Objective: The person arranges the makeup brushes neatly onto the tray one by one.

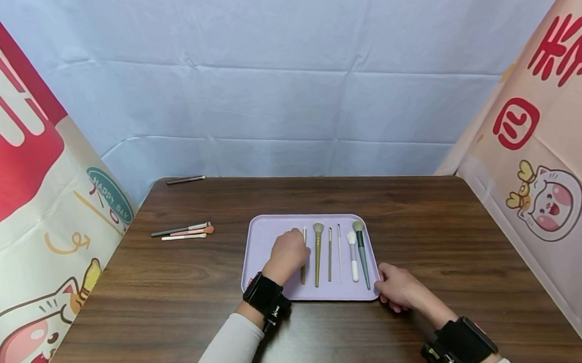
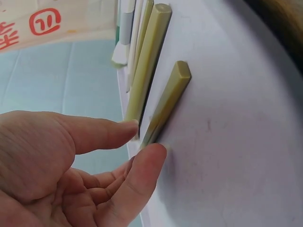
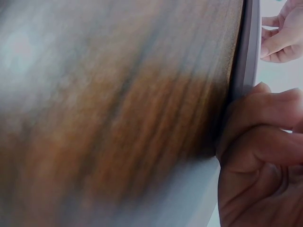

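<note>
Six makeup brushes (image 1: 317, 259) lay in a row on a pale purple tray (image 1: 262, 248), and the leftmost brush (image 1: 302, 276), an olive-gold one, was getting the attention. It was flat on the tray with the left hand (image 1: 290, 252) right over it: thumb and first finger slightly parted on either side, not squeezed together, though whether either one touched it was hard to tell. The right hand (image 1: 398, 286) pinched the tray's near right corner, fingers curled at the rim. That brush looked super light, with a stiff, smooth handle that might've been a bit slippery, so mid-handle seemed the safest grab. The bristle end was probably the soft, delicate bit, best left alone. The tray seemed rigid and pretty easy to nudge, so its raised rim looked like the spot to hold. Four more brushes (image 1: 183, 237) sat on the table (image 1: 188, 294) off to the left.
</note>
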Motion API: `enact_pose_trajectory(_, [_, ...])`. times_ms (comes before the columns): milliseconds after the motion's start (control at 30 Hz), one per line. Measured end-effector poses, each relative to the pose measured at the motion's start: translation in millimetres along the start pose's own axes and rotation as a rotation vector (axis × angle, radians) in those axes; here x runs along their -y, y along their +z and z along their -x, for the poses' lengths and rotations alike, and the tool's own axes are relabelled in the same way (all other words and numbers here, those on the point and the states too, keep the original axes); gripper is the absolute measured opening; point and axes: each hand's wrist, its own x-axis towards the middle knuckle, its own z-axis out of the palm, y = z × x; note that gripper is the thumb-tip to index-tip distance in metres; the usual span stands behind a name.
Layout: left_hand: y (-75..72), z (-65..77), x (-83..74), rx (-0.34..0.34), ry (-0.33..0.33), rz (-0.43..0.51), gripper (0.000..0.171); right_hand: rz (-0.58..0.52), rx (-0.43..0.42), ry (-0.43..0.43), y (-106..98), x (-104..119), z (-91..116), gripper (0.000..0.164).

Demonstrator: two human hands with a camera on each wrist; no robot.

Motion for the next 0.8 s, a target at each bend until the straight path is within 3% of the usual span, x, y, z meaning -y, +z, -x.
enact_pose_trajectory(400, [-14.2,2.8,8.6,-0.014,-0.028,0.004,0.033,-0.002,0.002,0.003,-0.5,0.9,0.0,0.008])
enact_pose_trajectory(600, [-18.8,3.6,14.4,-0.005,-0.043,-0.06,0.049,-0.001,0.004,0.004,-0.5,0.2,-0.2,0.008])
enact_pose_trajectory(800, [-24.9,5.6,24.4,-0.061,-0.011,-0.118,0.058,0.001,0.001,0.005,0.2,0.0,-0.1,0.008])
